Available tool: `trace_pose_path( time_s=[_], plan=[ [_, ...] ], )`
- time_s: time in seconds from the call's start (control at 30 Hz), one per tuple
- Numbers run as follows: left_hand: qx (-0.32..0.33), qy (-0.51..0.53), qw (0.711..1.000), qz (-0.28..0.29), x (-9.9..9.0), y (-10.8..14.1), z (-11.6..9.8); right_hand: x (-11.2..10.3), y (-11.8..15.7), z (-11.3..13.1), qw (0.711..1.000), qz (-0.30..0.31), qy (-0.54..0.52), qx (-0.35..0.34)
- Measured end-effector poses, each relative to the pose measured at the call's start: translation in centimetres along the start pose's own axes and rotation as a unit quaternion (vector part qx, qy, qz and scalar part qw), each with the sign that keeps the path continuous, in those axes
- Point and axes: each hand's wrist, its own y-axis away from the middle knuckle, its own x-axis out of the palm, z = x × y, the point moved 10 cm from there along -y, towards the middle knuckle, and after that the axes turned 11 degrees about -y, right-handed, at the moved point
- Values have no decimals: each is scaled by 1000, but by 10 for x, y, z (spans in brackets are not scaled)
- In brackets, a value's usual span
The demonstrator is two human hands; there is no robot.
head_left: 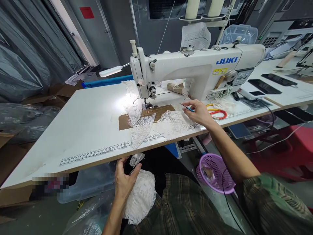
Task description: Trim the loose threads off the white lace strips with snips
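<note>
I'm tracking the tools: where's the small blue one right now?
In the head view, the small blue tool is in the right hand, by the right end of a lace piece, in front of the sewing machine.

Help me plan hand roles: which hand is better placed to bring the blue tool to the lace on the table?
Probably the right hand: it holds the blue tool over the table, beside the lace. The left hand is lower, at the table's front edge.

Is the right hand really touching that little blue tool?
Touching: the head view shows the right hand gripping the blue tool, its tip jutting out.
</note>
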Motion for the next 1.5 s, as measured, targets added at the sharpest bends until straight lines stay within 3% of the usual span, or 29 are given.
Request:
trace_pose_path(
  time_s=[0.1, 0.17, 0.27, 0.37, 0.43, 0.53, 0.63, 0.73, 0.87, 0.97, 1.03, 1.1, 1.23, 1.3, 1.37, 1.43, 1.5],
  plan=[
    [90, -34, 986, -133, -25, 11, -37, -6, -11, -18, 998, 5, 55, 31],
    [199, -47, 963, -177, -34, 20, -77, -6, -17, -26, 995, 21, 89, 48],
    [364, -65, 920, -131, -23, 25, -143, -2, -17, -11, 991, 21, 128, -7],
    [404, -81, 910, -53, 1, 2, -182, 12, 2, 26, 990, 41, 85, -104],
    [398, -72, 914, -17, 15, -18, -195, 31, 25, 50, 980, 114, 18, -161],
    [371, -98, 923, 20, 32, -41, -196, 48, 59, 71, 955, 206, -38, -208],
    [368, -131, 919, 55, 41, -48, -188, 54, 82, 69, 942, 254, -27, -218],
    [370, -132, 917, 72, 37, -51, -175, 55, 96, 62, 934, 276, -12, -227],
    [348, -130, 926, 63, 17, -56, -152, 54, 105, 62, 940, 257, -7, -223],
    [326, -121, 937, 1, -9, -55, -142, 49, 100, 63, 956, 225, -58, -179],
    [322, -114, 937, -73, -27, -47, -144, 42, 89, 60, 968, 187, -103, -135],
    [339, -108, 927, -118, -33, -33, -152, 42, 83, 63, 968, 179, -114, -133],
    [385, -82, 917, -69, -12, -12, -170, 68, 96, 77, 932, 280, -23, -230],
    [372, -59, 925, -39, -3, -9, -170, 76, 101, 76, 926, 296, -7, -234],
    [349, -33, 936, -28, 0, -8, -167, 73, 94, 72, 941, 277, -66, -184],
    [323, -6, 946, -29, -2, -7, -162, 62, 79, 57, 959, 224, -159, -76],
    [300, 24, 953, -27, -3, -5, -158, 48, 64, 36, 957, 144, -247, 45]
  ],
)
